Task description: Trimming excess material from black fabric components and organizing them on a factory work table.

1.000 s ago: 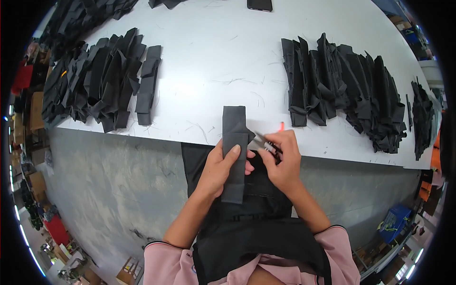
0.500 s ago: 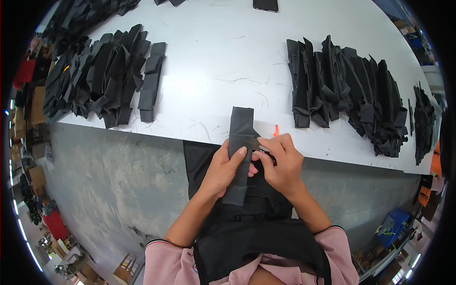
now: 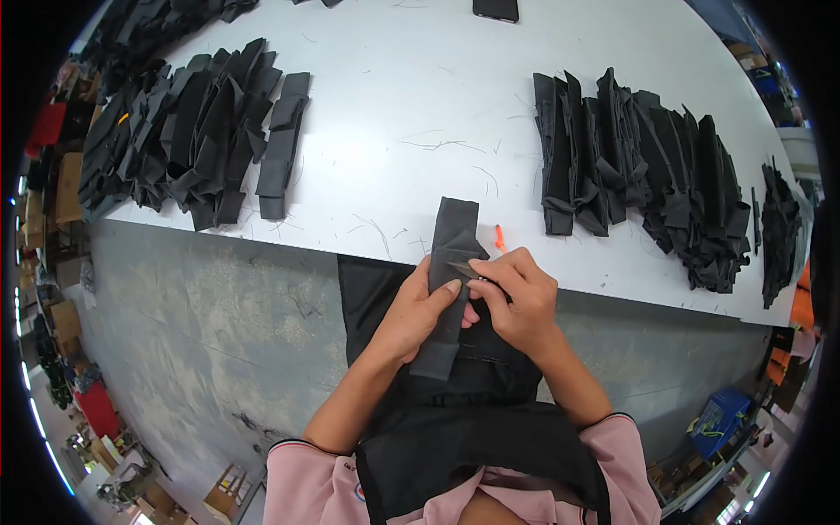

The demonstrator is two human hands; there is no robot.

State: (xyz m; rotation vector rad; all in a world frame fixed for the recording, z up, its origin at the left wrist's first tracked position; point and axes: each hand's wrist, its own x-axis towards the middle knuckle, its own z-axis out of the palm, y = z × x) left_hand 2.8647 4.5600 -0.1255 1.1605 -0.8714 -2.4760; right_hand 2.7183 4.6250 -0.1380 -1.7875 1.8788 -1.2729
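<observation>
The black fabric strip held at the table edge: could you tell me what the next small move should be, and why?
Probably close the snips on the strip where their tip rests. The left hand pins the strip flat with thumb on top, and the right hand holds the small metal blade against its right edge, so the spot seems set. Whether a loose thread sits there is too small to tell.

White table (image 3: 420, 96) bears two black fabric piles (image 3: 201, 140) (image 3: 647, 166), perhaps a phone (image 3: 495, 9).
</observation>
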